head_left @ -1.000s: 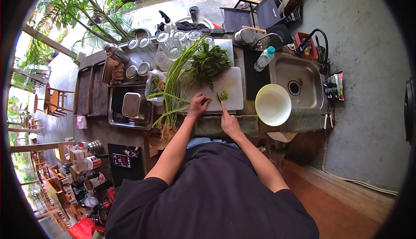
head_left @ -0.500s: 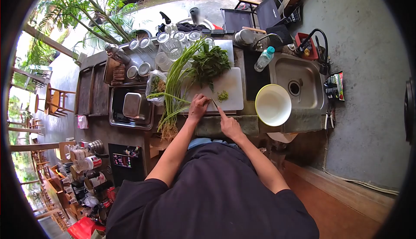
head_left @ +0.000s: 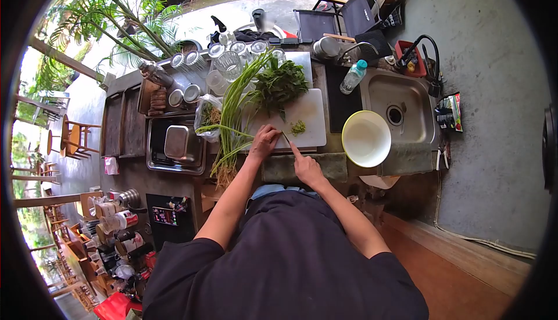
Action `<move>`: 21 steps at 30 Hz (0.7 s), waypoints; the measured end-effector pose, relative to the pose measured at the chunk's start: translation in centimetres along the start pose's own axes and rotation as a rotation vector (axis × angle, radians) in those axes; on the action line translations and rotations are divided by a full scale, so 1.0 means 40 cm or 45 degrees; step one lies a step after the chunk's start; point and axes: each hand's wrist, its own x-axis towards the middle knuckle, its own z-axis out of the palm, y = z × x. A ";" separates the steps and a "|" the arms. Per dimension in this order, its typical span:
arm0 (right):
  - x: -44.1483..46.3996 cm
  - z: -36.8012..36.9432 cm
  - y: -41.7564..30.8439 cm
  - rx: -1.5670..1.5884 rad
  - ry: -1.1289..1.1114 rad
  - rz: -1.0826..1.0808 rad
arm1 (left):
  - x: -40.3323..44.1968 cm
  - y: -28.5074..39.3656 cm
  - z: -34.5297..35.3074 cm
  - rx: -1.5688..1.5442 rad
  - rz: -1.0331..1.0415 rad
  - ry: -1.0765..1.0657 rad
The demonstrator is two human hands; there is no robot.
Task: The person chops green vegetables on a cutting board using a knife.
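Note:
My left hand (head_left: 265, 141) is closed at the front edge of a white cutting board (head_left: 314, 108), its fingers pinching a green stalk (head_left: 241, 133) that runs in from the left. My right hand (head_left: 308, 171) grips a knife (head_left: 287, 139), whose blade stands beside my left fingertips. Right of the blade lies a small heap of chopped green pieces (head_left: 297, 127). Leafy greens (head_left: 281, 85) cover the back left of the board. A bunch of long green stalks (head_left: 233, 102) hangs over the counter's front edge, with pale roots (head_left: 224, 176) at the bottom.
A white bowl (head_left: 372, 146) with a yellow-green rim stands at the right, near a metal sink (head_left: 427, 114). Behind it is a bottle with a teal cap (head_left: 353, 77). Several glass jars (head_left: 229, 64) crowd the back left, near a plastic bag (head_left: 207, 114) and metal trays (head_left: 180, 143).
The view has shifted very slightly. Both hands, the knife and the chopped pieces look nearly the same as before.

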 end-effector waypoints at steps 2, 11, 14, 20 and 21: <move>0.005 0.008 0.000 -0.016 0.015 -0.007 | 0.000 -0.002 0.000 -0.022 0.008 0.008; 0.043 0.033 -0.014 -0.021 0.001 0.036 | -0.003 -0.024 0.014 -0.114 -0.048 0.022; 0.086 0.048 -0.009 -0.056 0.028 0.012 | -0.006 -0.036 0.023 -0.152 -0.065 0.031; 0.071 0.063 0.017 -0.004 0.054 -0.040 | -0.003 -0.035 0.018 -0.142 -0.035 0.042; 0.056 0.061 0.014 -0.001 0.053 -0.046 | -0.002 -0.038 0.017 -0.136 -0.036 0.043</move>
